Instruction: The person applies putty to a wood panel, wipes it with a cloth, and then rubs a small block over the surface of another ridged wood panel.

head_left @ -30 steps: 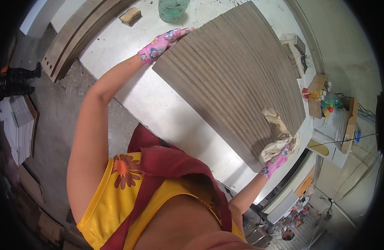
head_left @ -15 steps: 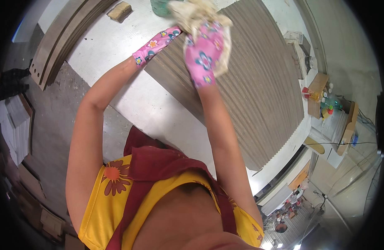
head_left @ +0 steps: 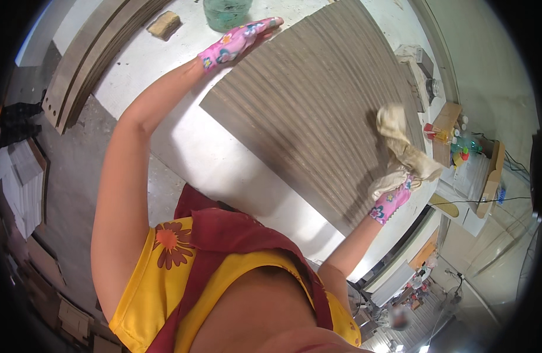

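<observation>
A grey-brown ribbed panel [head_left: 318,100] lies flat on the white table. My left hand [head_left: 242,42], in a pink flowered glove, rests at the panel's far left edge with its fingers stretched out. My right hand [head_left: 394,199], in a matching glove, is at the panel's right end. It is closed on a cream cloth [head_left: 394,141], which hangs loosely over the ribs and covers most of the fingers.
A greenish translucent container [head_left: 227,13] and a tan block [head_left: 164,26] stand at the back left. Curved brown boards [head_left: 85,65] are stacked at the left. Boxes with small bottles [head_left: 453,138] sit at the right, beside a yellow-soled item [head_left: 444,205].
My right hand has swept the cloth from the panel's far left part to its right end. My left hand has shifted slightly right and away from me along the edge.
</observation>
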The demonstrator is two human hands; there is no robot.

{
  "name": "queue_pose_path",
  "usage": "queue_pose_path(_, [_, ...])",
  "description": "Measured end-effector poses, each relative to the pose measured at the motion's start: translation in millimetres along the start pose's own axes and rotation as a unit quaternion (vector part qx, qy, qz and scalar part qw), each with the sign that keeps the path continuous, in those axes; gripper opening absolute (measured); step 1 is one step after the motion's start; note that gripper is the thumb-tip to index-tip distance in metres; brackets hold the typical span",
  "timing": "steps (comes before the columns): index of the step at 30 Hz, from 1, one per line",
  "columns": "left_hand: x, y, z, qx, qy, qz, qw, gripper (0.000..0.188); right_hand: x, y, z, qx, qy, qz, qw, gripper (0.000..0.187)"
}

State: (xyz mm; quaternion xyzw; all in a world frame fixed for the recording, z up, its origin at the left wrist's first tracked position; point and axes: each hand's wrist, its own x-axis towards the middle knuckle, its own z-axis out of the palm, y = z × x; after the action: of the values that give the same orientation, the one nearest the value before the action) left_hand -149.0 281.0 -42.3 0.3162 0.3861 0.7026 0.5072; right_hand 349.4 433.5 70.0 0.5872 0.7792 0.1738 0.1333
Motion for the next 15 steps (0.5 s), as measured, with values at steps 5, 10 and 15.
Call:
queue_pose_path(5, [63,-33,-12,0.050,-0.015,0.096,0.994,0.051,28,19,72,0.392,0.109,0.246,0.880,0.052])
queue_pose_path(10, [55,-16,2,0.218,0.013,0.036,0.975,0.050,33,-143,-8,0.518,0.155,-0.020,0.841,0.047])
queue_pose_path(15, [66,-24,-3,0.429,0.082,-0.138,0.889,0.041,71,-332,-85,0.397,0.224,-0.213,0.865,0.057])
